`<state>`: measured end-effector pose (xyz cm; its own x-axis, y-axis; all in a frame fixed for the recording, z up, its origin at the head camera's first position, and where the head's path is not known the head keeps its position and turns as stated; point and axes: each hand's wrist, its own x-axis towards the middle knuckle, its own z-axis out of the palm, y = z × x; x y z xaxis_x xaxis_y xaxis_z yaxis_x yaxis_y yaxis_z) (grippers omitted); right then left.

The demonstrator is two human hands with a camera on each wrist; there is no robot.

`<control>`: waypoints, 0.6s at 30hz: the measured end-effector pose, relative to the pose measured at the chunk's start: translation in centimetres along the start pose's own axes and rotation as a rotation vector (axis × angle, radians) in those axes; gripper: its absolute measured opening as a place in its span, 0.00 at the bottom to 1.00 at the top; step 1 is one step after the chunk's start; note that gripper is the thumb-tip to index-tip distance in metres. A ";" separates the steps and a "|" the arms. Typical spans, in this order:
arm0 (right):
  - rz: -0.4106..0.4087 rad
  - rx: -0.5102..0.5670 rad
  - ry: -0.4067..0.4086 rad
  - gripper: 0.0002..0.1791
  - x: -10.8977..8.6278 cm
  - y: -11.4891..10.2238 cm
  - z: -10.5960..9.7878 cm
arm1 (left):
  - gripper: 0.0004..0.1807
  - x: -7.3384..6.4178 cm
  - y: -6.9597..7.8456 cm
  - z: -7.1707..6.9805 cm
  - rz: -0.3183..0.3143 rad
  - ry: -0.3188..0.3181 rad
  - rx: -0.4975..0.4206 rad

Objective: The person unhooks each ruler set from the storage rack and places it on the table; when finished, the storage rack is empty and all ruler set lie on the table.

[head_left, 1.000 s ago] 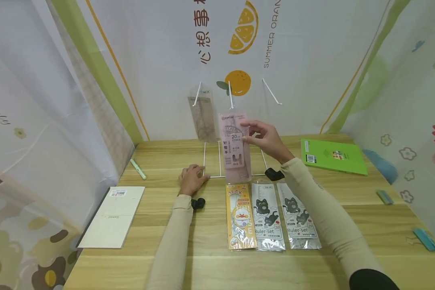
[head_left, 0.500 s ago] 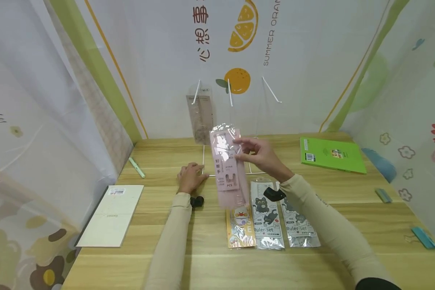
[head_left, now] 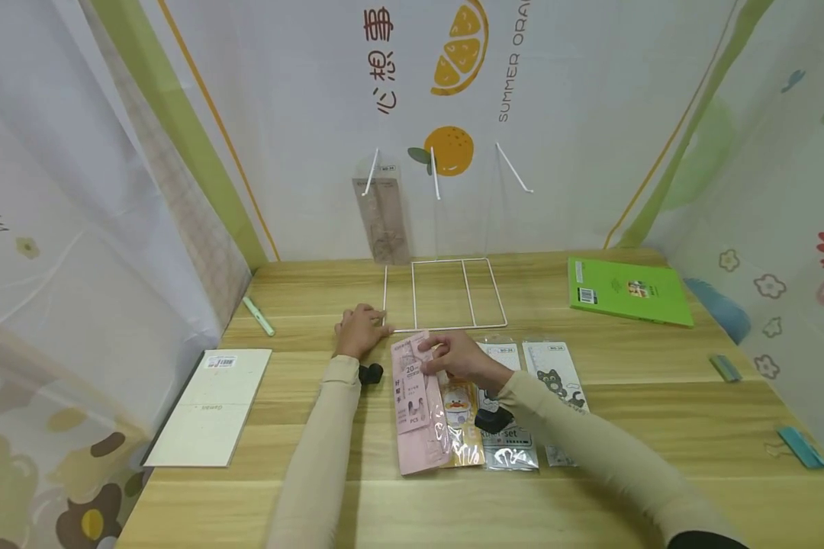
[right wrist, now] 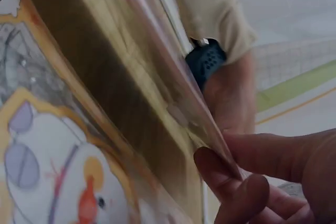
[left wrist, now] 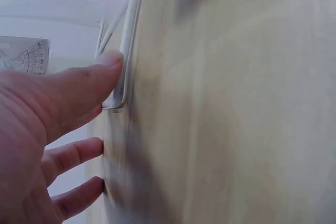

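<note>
Rack (head_left: pixel 453 329): it stands on the counter (head_left: pixel 247 503), and its hooks (head_left: pixel 436 174) rise above the base, as it seems, so that packs can hang free.
Pink pack (head_left: pixel 415 427): it is in front of the rack, near the left front corner, and covers a part of the duck pack (head_left: pixel 461 412). It is tilted up at the right edge; whether its left edge touches the counter, I cannot tell.
Right hand (head_left: pixel 461 358): thumb and fingers pinch this right edge, probably because a thin pack is easiest to take there.
Left hand (head_left: pixel 360 332): thumb and forefinger pinch the left front corner of the rack, likely to keep it steady; the other visible fingers are spread.
Grey pack (head_left: pixel 387 221): it hangs from the left hook of the rack, which keeps it upright.
Duck pack and cat packs (head_left: pixel 556 377): they lie side by side in front of the rack, perhaps for easy reach.
</note>
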<state>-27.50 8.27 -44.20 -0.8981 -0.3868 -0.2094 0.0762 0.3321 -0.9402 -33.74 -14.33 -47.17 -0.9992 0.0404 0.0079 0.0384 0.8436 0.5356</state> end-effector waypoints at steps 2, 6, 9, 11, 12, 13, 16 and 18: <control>0.005 -0.009 -0.013 0.20 0.2 0.4 0.7 | 0.27 0.1 0.0 -0.1 -0.001 -0.003 0.009; 0.002 -0.060 -0.019 0.19 0.6 0.7 1.9 | 0.27 0.1 0.1 -0.1 -0.004 -0.011 0.019; 0.007 -0.105 -0.016 0.18 1.0 0.7 2.4 | 0.27 0.1 0.2 -0.1 -0.007 -0.012 0.019; 0.012 -0.141 -0.012 0.18 1.2 0.7 2.7 | 0.27 0.1 0.2 -0.2 -0.010 -0.011 0.018; 0.015 -0.159 -0.010 0.17 1.2 0.6 2.8 | 0.27 0.1 0.2 -0.2 -0.013 -0.010 0.018; 0.018 -0.179 -0.008 0.17 1.3 0.6 2.9 | 0.27 0.1 0.3 -0.2 -0.014 -0.009 0.021; 0.013 -0.249 -0.002 0.18 1.4 0.7 3.0 | 0.28 0.1 0.3 -0.2 -0.022 -0.013 0.022; 0.004 -0.286 -0.001 0.19 1.5 0.7 2.9 | 0.28 0.1 0.3 -0.2 -0.028 -0.015 0.015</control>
<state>-27.49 5.42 -45.97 -0.8975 -0.3859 -0.2133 -0.0459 0.5629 -0.8252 -33.87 -14.13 -46.85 -0.9995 0.0244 -0.0202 0.0103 0.8525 0.5227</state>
